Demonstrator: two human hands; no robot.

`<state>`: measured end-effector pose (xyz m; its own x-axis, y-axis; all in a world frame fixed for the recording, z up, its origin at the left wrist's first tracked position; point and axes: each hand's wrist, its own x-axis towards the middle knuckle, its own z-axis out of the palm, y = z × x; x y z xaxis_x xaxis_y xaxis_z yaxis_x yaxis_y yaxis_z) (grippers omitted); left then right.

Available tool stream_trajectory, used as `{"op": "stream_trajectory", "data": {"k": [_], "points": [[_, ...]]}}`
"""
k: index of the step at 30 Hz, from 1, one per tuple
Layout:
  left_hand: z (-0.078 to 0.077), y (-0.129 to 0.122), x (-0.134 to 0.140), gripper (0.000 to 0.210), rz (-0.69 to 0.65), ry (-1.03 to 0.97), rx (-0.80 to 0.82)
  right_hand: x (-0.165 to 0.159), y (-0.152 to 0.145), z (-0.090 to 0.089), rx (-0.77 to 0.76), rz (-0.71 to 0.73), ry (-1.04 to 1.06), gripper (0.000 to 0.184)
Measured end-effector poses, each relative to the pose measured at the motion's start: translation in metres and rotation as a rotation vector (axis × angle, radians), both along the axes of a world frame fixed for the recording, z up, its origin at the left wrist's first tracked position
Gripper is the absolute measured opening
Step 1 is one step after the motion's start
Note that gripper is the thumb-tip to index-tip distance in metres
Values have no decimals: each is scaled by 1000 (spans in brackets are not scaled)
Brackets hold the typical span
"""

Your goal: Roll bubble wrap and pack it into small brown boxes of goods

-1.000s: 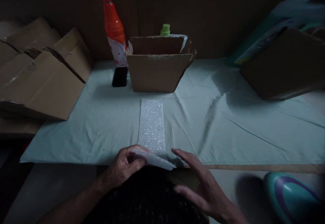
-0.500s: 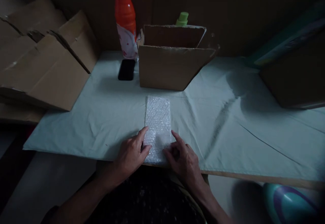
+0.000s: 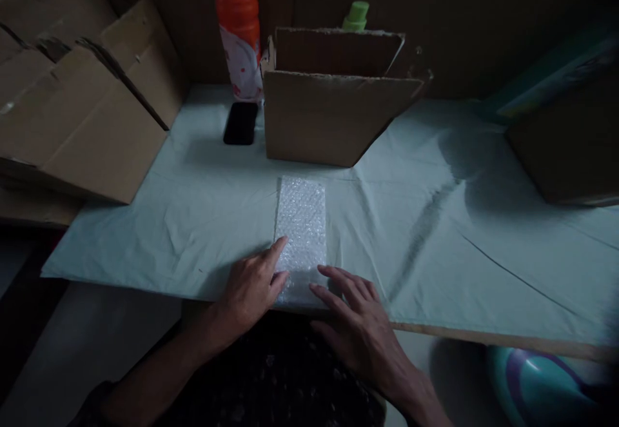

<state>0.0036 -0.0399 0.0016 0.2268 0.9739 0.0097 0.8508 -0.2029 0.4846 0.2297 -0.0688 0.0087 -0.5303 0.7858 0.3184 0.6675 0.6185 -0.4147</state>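
A flat, narrow piece of bubble wrap (image 3: 302,217) lies lengthwise on the pale cloth, its near end at the table's front edge. My left hand (image 3: 251,285) rests at its left side, with index finger and thumb on the wrap and apart from each other. On the other side, my right hand (image 3: 355,311) reaches over the lower right corner, its fingers stretched out and spread. Those fingertips are at the wrap's right edge; whether they press on it I cannot tell. Neither hand grips anything.
Beyond the wrap stands an open cardboard box (image 3: 314,117), with a green cap (image 3: 356,15) behind it. Left of that box are a black phone (image 3: 240,123) and an orange bottle (image 3: 239,33). Cardboard boxes (image 3: 97,117) fill the left; a dark box (image 3: 570,130) stands right.
My right hand has opened from a curled pose, its fingers now stretched and spread over the wrap's lower right. The left hand stays almost in place. The camera view has shifted slightly.
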Motion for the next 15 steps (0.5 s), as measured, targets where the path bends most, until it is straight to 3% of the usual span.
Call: {"op": "stream_trajectory", "data": {"k": [5, 10, 15], "points": [[11, -11, -14, 46, -19, -119, 227, -10, 7, -8, -1, 6, 94, 20], [19, -22, -22, 40, -182, -264, 199, -13, 15, -7, -4, -7, 168, 15], [7, -8, -10, 27, -56, -270, 178, -12, 23, -10, -19, -148, 166, 16]]}}
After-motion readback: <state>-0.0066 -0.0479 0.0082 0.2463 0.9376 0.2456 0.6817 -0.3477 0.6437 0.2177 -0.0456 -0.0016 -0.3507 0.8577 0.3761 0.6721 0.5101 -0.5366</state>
